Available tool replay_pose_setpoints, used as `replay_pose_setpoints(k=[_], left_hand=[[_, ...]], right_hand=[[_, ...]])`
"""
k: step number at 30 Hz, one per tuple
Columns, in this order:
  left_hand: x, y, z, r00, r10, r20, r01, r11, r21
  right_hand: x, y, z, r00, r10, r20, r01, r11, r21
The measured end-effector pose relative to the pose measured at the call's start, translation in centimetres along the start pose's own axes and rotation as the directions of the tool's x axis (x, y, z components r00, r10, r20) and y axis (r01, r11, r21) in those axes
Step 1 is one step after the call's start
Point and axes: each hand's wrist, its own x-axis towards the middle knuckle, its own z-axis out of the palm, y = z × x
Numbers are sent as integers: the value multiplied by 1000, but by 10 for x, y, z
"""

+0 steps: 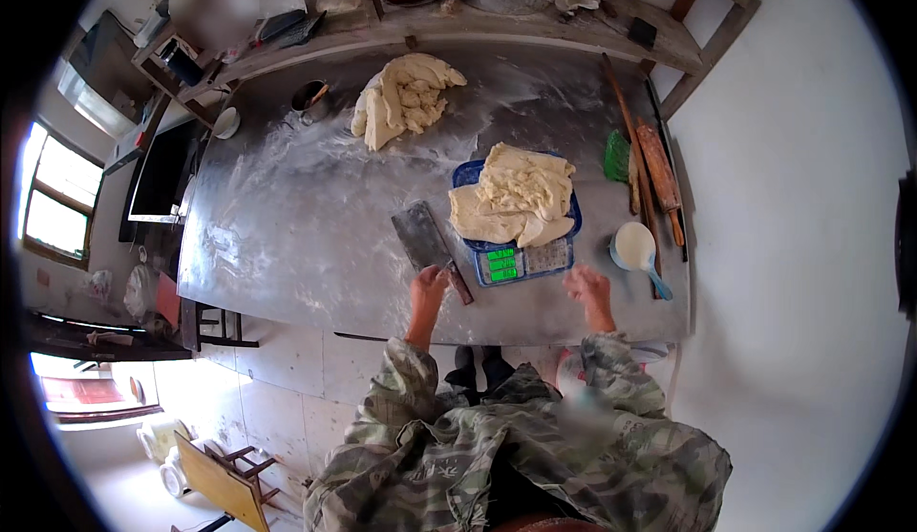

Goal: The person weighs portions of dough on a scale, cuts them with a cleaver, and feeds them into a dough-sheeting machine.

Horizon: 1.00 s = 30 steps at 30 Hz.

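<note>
A large slab of pale dough (525,183) lies folded in a blue tray (465,175) on a blue digital scale (546,262) with a lit green display. Left of the scale, a broad-bladed cleaver (420,234) rests on the table, its wooden handle toward me. My left hand (428,291) is beside that handle, fingertips drawn together; whether they touch it or pinch something small is unclear. At the scale's right front corner, my right hand (589,295) hovers with loosely bent, parted fingers and nothing visible in them. Another dough mass (406,97) sits farther back.
Along the right edge lie rolling pins (657,169), a green bag (617,157) and a scoop (635,246) holding something pale. A metal pot (310,99) and a white bowl (226,123) stand at the back left. A wooden shelf (535,26) spans the back of the floured metal table (315,236).
</note>
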Motion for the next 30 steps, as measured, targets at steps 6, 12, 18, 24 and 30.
replay_pose_setpoints(k=[6, 12, 18, 24, 30], left_hand=[[-16, 65, 31, 919, -140, 367, 269, 905, -328], [-11, 93, 69, 892, -269, 363, 400, 843, -360], [9, 91, 90, 879, -320, 353, 467, 723, -509], [15, 86, 112, 876, -419, 238, 469, 626, -623], [33, 82, 118, 886, -391, 248, 442, 553, -706]], right_hand=[[76, -60, 44, 868, -496, 25, 488, 844, -221], [88, -108, 90, 708, -661, 249, 637, 445, -630], [152, -98, 91, 593, -753, 284, 687, 290, -666], [212, -126, 98, 686, -624, 374, 659, 315, -683], [252, -136, 119, 685, -457, 568, 709, 237, -664]])
